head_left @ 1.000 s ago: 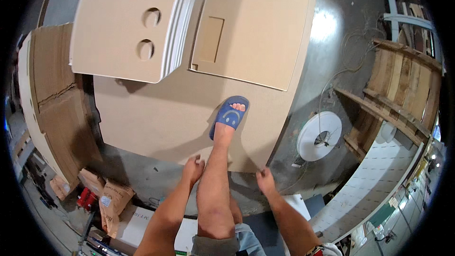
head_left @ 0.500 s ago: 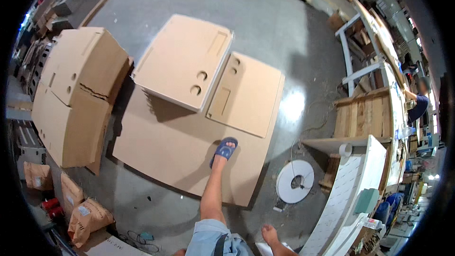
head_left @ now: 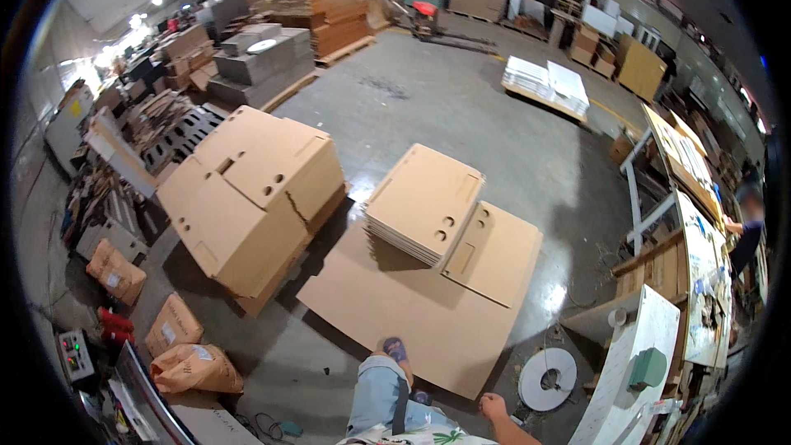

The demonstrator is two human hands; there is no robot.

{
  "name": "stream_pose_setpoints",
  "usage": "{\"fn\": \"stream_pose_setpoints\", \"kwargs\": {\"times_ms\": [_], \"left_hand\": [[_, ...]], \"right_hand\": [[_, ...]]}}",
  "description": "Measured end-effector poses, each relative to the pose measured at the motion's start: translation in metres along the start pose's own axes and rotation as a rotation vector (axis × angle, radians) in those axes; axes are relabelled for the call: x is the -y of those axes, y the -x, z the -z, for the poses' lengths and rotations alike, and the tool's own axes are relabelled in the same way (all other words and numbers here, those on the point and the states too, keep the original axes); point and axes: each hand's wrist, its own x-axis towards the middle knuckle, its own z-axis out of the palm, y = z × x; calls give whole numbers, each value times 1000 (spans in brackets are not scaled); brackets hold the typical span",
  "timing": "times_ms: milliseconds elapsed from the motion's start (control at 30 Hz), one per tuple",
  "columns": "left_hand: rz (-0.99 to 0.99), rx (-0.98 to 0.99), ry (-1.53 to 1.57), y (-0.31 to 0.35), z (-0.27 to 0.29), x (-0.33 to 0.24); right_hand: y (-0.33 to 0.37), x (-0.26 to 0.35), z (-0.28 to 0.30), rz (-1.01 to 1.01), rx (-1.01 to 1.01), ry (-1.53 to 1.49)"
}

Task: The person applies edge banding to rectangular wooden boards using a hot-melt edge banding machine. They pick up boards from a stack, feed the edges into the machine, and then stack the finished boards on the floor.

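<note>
My right hand point(head_left: 493, 405) hangs low near the bottom edge, its fingers curled in with nothing visible in them. It is nearest to a large flat cardboard sheet point(head_left: 395, 309) on the floor and a white reel point(head_left: 547, 379) to its right. My left hand is out of view. On the sheet's far part stands a stack of cut cardboard panels point(head_left: 424, 198) with round holes and a slot. Beside that stack, a single similar panel point(head_left: 494, 255) lies flat. One of my sandalled feet point(head_left: 395, 349) is at the sheet's near edge.
To the left stands a larger stack of cardboard panels point(head_left: 255, 181). Brown paper sacks point(head_left: 198, 368) and a control box point(head_left: 76, 356) are at the near left. A long workbench point(head_left: 704, 280) runs along the right, with another person point(head_left: 746, 231) behind it. A pallet of white bundles point(head_left: 545, 86) sits farther off.
The view has tilted up, showing more of the hall. My outstretched foot was well onto the sheet and now appears at its near edge. My right hand remains low, fingers curled.
</note>
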Motion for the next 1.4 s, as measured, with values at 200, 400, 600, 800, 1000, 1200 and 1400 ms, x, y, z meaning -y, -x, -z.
{"fn": "stream_pose_setpoints", "kwargs": {"times_ms": [200, 400, 600, 800, 1000, 1200, 1400], "left_hand": [[64, -124, 120, 78, 69, 81], [196, -214, 284, 154, 130, 224], [313, -387, 366, 219, 173, 356], [461, -1123, 1148, 211, 238, 404], [404, -1257, 878, 157, 281, 407], [416, -911, 818, 137, 269, 348], [-351, -632, 2286, 140, 276, 305]], "right_hand": [[-3, 98, -39, 155, -14, -114], [29, 159, -113, 50, 80, -57], [61, 210, -279, 3, 315, 411], [13, 386, -512, 511, 461, 578], [48, 585, -716, 923, 435, 676], [107, 673, -852, 1326, 353, 1256], [146, 694, -985, 2023, 622, 1536]]}}
